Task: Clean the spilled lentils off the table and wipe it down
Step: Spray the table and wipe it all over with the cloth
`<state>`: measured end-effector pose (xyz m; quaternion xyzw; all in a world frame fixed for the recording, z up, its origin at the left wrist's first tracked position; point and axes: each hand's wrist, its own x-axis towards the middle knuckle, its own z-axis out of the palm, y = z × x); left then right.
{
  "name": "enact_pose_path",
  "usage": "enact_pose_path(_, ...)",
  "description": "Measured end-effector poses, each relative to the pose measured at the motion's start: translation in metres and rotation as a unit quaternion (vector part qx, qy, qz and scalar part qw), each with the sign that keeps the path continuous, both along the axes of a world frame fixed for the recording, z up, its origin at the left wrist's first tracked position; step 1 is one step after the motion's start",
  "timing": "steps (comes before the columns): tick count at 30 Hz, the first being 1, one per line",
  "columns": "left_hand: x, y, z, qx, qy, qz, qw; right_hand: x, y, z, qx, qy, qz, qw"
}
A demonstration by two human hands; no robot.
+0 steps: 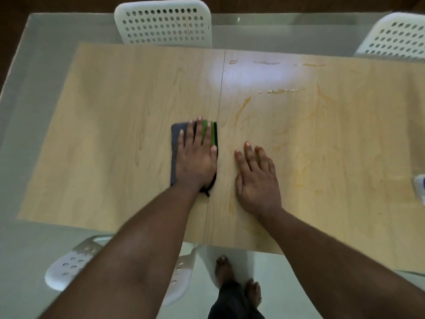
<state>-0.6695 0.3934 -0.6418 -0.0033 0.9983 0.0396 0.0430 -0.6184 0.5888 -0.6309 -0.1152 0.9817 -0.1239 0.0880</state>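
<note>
My left hand (196, 155) lies flat with straight fingers on a folded grey cloth with green and black stripes (176, 139), pressing it onto the light wooden table (110, 125) just left of the table's centre seam. My right hand (256, 180) rests flat and open on the bare tabletop to the right of the seam. Yellowish smears (305, 162) spread across the right half of the table. Small wet yellow streaks (282, 90) sit further back on that half. No whole lentils are visible.
A white perforated chair (163, 21) stands at the table's far side, another (397, 38) at the far right, and a third (76, 263) at the near left. A white object (419, 184) pokes in at the right edge. My bare feet (239, 282) stand on the pale floor.
</note>
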Motion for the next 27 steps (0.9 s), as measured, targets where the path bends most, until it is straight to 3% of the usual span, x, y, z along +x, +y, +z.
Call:
enact_pose_path(4, -0.030, 0.009, 0.001, -0.030, -0.026, 0.026, 0.999, -0.001, 0.001, -0.007, 0.001, 0.009, -0.001, 1.000)
enact_pose_path(11, 0.082, 0.034, 0.002, -0.008, -0.014, -0.023, 1.000, 0.001, 0.001, -0.002, -0.012, 0.006, -0.009, 1.000)
enact_pose_path(15, 0.098, 0.035, 0.003, -0.001, -0.019, -0.022, 1.000, 0.003, 0.001, 0.004, -0.019, -0.006, -0.010, 1.000)
enact_pose_path(20, 0.064, 0.029, 0.002, -0.006, -0.021, -0.018, 1.000, -0.038, 0.003, 0.017, 0.005, -0.014, 0.003, 1.000)
enact_pose_path(27, -0.051, 0.009, -0.001, -0.004, -0.014, -0.017, 1.000, -0.191, 0.006, 0.013, 0.019, 0.001, -0.001, 1.000)
